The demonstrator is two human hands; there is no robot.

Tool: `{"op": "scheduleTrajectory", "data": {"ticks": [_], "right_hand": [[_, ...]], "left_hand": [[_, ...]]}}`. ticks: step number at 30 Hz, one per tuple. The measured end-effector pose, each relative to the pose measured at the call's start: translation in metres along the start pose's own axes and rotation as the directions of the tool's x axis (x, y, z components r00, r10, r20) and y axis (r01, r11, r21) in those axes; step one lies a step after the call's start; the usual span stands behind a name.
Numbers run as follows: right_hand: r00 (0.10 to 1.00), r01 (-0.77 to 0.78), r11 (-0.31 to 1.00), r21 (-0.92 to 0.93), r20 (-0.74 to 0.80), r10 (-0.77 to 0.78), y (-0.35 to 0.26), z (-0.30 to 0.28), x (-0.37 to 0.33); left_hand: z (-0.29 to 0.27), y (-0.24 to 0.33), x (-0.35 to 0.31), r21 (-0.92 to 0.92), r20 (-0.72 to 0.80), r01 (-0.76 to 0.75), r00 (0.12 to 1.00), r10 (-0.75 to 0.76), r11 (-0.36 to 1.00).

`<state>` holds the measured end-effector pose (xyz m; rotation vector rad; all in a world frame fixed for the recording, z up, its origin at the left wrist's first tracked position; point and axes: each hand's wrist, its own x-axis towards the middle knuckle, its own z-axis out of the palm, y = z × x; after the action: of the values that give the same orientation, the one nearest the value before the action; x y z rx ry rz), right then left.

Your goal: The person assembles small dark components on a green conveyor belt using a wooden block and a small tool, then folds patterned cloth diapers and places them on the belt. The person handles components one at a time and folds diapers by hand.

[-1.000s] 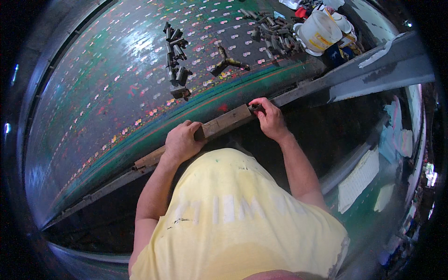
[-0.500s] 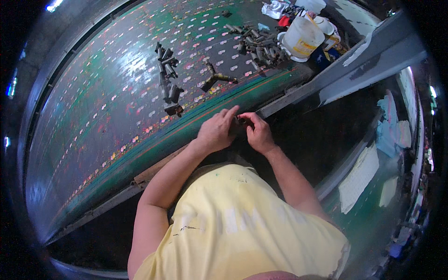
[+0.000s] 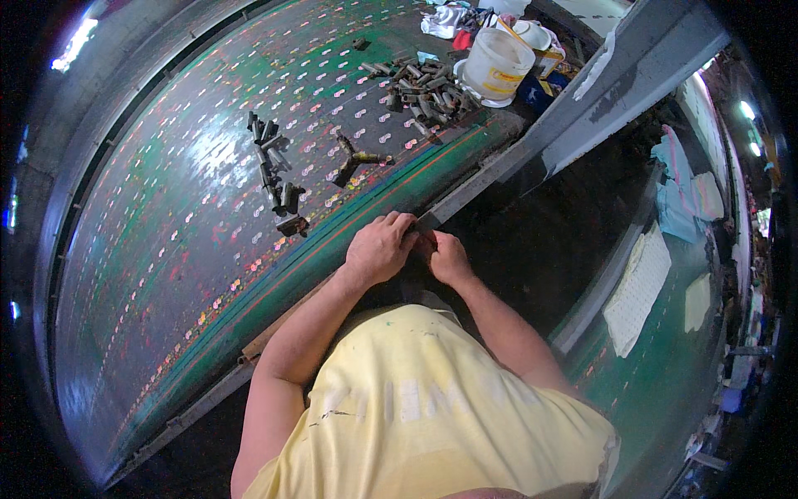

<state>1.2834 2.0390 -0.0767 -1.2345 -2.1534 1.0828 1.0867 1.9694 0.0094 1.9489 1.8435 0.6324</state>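
Observation:
My left hand (image 3: 381, 248) and my right hand (image 3: 449, 256) meet in front of my body, just off the near edge of the long printing table (image 3: 199, 241). The fingers of both are curled inward, fingertips almost touching, closed around a small dark piece that they mostly hide; I cannot make out its kind. Nearest to them on the table lies a brownish, three-armed metal piece (image 3: 356, 156). To its left, several short dark metal pieces (image 3: 270, 170) form a loose line.
At the far right of the table is a heap of dark cylindrical pieces (image 3: 428, 91), beside a stained white bucket (image 3: 499, 62) and rags (image 3: 445, 21). A grey metal beam (image 3: 582, 108) slants past on the right. Behind me stands another green table with a pale sheet (image 3: 638, 291).
The view has shifted, so the table's things appear further left. My hands have drawn closer together and a little lower; the left index finger, raised before, is now curled.

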Motion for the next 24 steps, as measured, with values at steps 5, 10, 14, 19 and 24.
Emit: {"op": "scheduleTrajectory", "data": {"ticks": [5, 10, 14, 19, 24], "right_hand": [[0.972, -0.187, 0.964, 0.189, 0.174, 0.155, -0.008, -0.014, 0.013], [0.994, -0.107, 0.992, -0.066, 0.005, 0.108, -0.009, -0.001, 0.014], [0.98, -0.044, 0.992, 0.118, -0.187, 0.066, 0.072, 0.044, 0.02], [0.996, 0.04, 0.999, -0.034, -0.083, -0.042, -0.001, 0.007, 0.001], [0.987, 0.107, 0.994, -0.007, -0.116, -0.108, -0.012, 0.004, -0.003]], "left_hand": [[0.003, -0.002, 0.0, -0.005, -0.019, -0.006, 1.0, 0.006, 1.0], [0.008, -0.007, -0.001, -0.004, -0.059, -0.001, 0.998, 0.0, 1.0], [0.009, -0.003, 0.006, 0.004, -0.044, -0.013, 0.999, 0.013, 1.0], [0.0, 0.0, -0.003, 0.065, -0.018, -0.011, 1.0, 0.012, 0.998], [0.01, -0.003, 0.009, 0.169, 0.06, 0.046, 0.997, -0.057, 0.984]]}}
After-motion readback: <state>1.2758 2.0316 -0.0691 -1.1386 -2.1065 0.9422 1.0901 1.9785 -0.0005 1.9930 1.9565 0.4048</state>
